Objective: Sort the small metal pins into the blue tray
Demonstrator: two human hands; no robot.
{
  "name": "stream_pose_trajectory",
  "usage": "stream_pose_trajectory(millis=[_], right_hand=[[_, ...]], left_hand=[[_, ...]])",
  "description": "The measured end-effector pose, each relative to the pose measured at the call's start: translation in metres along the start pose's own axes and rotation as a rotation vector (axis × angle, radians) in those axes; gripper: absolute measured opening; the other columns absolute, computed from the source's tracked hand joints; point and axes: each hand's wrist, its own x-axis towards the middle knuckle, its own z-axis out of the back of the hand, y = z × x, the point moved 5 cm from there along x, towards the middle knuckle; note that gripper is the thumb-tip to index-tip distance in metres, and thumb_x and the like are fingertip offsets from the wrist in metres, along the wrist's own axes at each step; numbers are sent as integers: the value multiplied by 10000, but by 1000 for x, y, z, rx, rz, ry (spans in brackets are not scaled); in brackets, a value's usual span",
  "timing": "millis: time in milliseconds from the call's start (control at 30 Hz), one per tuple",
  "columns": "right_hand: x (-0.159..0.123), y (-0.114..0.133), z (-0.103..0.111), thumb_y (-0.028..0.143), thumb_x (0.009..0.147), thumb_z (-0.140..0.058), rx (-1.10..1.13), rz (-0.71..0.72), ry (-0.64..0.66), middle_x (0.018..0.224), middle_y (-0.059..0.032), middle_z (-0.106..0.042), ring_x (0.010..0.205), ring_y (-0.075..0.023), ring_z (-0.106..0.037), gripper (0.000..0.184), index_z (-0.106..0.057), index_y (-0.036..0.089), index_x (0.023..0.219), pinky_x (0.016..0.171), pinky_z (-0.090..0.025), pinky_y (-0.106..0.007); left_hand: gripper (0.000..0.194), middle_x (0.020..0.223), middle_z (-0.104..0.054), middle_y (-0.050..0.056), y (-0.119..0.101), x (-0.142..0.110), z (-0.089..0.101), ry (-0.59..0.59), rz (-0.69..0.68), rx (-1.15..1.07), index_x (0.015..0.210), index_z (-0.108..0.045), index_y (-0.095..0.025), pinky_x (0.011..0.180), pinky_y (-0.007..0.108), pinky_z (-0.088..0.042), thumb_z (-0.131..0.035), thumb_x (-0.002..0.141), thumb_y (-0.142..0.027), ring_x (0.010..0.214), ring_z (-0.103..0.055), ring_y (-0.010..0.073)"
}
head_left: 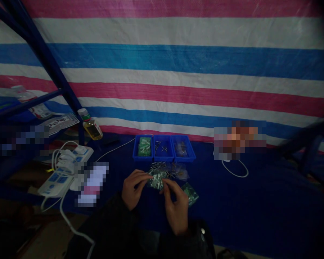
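My left hand (135, 189) and my right hand (176, 207) sit close together over a heap of small green and silver parts (158, 178) on a dark blue cloth (245, 201). Their fingertips nearly meet above the heap, and whatever they pinch is too small to make out. Just beyond lie loose metal pins (159, 167) and a clear bag of parts (180, 171). A green circuit board in clear plastic (189, 193) rests beside my right hand. Behind them stand several joined blue compartment bins (163, 148) holding green pieces and metal pins.
To the left lie white power strips (64, 172) with white cables, and a pixelated object (91, 183). A bottle of yellow liquid (91, 126) stands at the back left by a blue metal frame (48, 64). A pixelated patch (240, 138) sits right, before a striped tarp (178, 72).
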Motion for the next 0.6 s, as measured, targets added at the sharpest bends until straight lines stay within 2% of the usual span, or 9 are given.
stream_pose_trajectory(millis=[100, 267, 400, 600], right_hand=[[0, 1, 0, 294, 1015, -529, 1, 16, 11, 888, -39, -695, 732, -173, -654, 202, -704, 209, 1068, 710, -509, -295], [2, 8, 1, 248, 985, -588, -22, 88, -21, 997, -65, -674, 918, -204, -660, 133, -715, 215, 960, 749, -518, -295], [2, 8, 0, 241, 994, -580, -12, 89, -17, 991, -64, -675, 922, -203, -655, 130, -701, 212, 957, 784, -523, -311], [0, 6, -1, 260, 1008, -567, 6, 59, -1, 963, -55, -683, 870, -192, -652, 143, -687, 208, 953, 772, -516, -309]], left_hand=[[160, 899, -763, 72, -4, 2, 1, -12, -26, 7, 993, -776, -216, 818, 365, -536, -628, 959, -166, 920, -649, 226], [71, 888, -700, 73, -10, 3, 3, -53, -55, 59, 910, -767, -212, 776, 355, -534, -708, 899, -174, 933, -610, 236], [81, 902, -709, 73, -11, 3, 3, -42, -59, 56, 922, -760, -211, 814, 379, -536, -703, 900, -158, 950, -618, 242], [69, 950, -707, 90, -12, 4, 4, -63, -50, 62, 904, -759, -208, 722, 336, -541, -712, 891, -159, 985, -604, 253]])
